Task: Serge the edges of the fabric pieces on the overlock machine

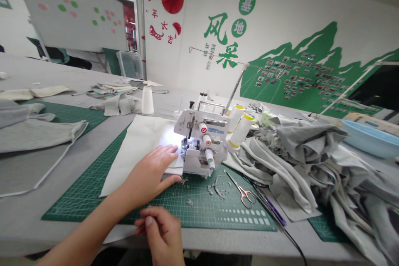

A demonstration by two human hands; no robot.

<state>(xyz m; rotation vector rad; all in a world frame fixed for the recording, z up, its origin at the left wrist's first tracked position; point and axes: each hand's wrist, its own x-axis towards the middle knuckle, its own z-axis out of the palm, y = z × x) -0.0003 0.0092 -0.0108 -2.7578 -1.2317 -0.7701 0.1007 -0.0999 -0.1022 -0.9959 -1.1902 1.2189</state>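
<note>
A piece of white fabric [134, 141] lies on the green cutting mat [84, 187], its right edge at the white overlock sewing machine [202, 133]. My left hand [156, 166] rests flat on that fabric with fingers stretched toward the lit presser foot, the thumb at the fabric's near edge. Closer to me, my right hand [162, 228] hovers by the table's front edge, fingers curled in and thumb laid over them; nothing shows in it. Yellow-rimmed thread cones [241, 131] stand behind the machine.
Copper-handled scissors [245, 193] and a purple tool [274, 210] lie right of the machine, near thread scraps [220, 187]. Grey fabric [296, 153] is heaped at the right before a blue basin [370, 137]. At left lie grey pieces [34, 145]; a white cone [147, 100] stands behind.
</note>
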